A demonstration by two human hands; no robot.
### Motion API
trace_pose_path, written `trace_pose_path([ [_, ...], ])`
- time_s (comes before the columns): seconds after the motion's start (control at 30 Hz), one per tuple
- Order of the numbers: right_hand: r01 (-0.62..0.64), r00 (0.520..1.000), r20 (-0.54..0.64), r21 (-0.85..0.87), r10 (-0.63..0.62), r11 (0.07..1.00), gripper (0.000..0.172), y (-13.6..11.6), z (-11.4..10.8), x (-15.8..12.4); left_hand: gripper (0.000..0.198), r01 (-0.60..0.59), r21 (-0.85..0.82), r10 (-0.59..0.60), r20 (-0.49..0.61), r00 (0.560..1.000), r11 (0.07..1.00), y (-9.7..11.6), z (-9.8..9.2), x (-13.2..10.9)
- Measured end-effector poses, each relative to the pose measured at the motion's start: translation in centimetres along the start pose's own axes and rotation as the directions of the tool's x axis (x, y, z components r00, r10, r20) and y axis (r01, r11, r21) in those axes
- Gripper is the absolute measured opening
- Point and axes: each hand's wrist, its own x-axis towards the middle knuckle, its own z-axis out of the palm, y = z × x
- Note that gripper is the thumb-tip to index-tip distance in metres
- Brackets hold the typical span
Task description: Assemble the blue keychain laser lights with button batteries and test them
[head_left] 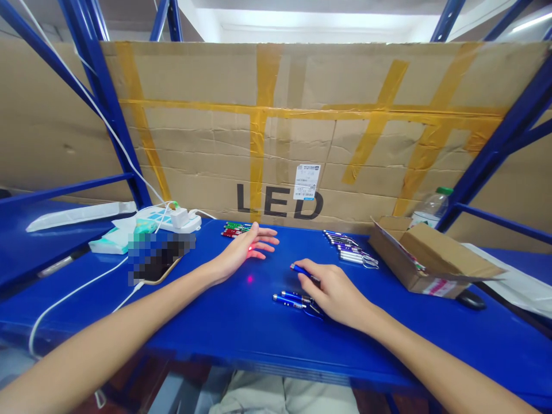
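Observation:
My right hand (340,290) is closed around a slim blue laser pointer (299,268), whose tip points left. Fingers spread, my left hand (239,250) is held up over the table with nothing in it. A red glow shows on its fingers, and a pink-red light spot (250,279) lies on the tabletop below. Beside and partly under my right hand are blue laser pointers (290,301) with dark cords. Red and green pointers (232,232) lie behind my left hand, partly hidden by it. Purple and silver pointers (350,256) with straps lie in a row farther right.
On the blue table (207,328), an open cardboard box (409,270) stands at right, with a black mouse (471,299) and a plastic bottle (433,207) near it. Phone (161,261), tissue pack (112,241), power strip (172,218) and white cables occupy the left. Cardboard (202,149) walls the back.

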Motion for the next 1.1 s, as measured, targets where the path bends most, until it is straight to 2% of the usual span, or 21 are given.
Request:
trace_pose_path([
  [0.1, -0.010, 0.997, 0.075, -0.041, 0.013, 0.999, 0.031, -0.07, 0.08, 0.09, 0.078, -0.009, -0.004, 0.009, -0.004, 1.000, 1.000, 0.09, -0.07, 0.01],
  [0.27, -0.066, 0.995, -0.074, -0.044, 0.062, 0.997, 0.035, 0.10, -0.03, 0.23, 0.075, -0.004, 0.000, 0.004, -0.013, 1.000, 1.000, -0.08, -0.02, -0.05],
  [0.33, -0.070, 0.993, -0.096, -0.038, 0.067, 0.997, 0.035, 0.17, -0.07, 0.24, 0.075, 0.003, 0.003, -0.003, -0.006, 1.000, 1.000, -0.17, 0.05, -0.08],
  [0.57, -0.010, 0.995, 0.097, -0.084, 0.019, 0.996, 0.028, -0.25, -0.02, 0.19, 0.075, -0.008, -0.002, 0.008, -0.001, 1.000, 1.000, 0.24, 0.05, -0.12],
  [0.63, -0.024, 0.993, 0.114, -0.098, 0.035, 0.995, 0.028, -0.33, -0.01, 0.19, 0.074, -0.012, 0.000, 0.012, -0.002, 1.000, 1.000, 0.31, -0.02, -0.09],
  [0.9, -0.098, 0.993, -0.074, -0.065, 0.093, 0.993, 0.033, 0.16, -0.19, 0.28, 0.077, 0.001, 0.006, -0.001, 0.008, 1.000, 1.000, -0.23, 0.13, -0.21],
  [1.1, -0.034, 0.994, 0.103, -0.093, 0.043, 0.995, 0.027, -0.28, -0.03, 0.25, 0.074, -0.010, -0.008, 0.010, 0.015, 1.000, 1.000, -0.01, 0.05, -0.14],
])
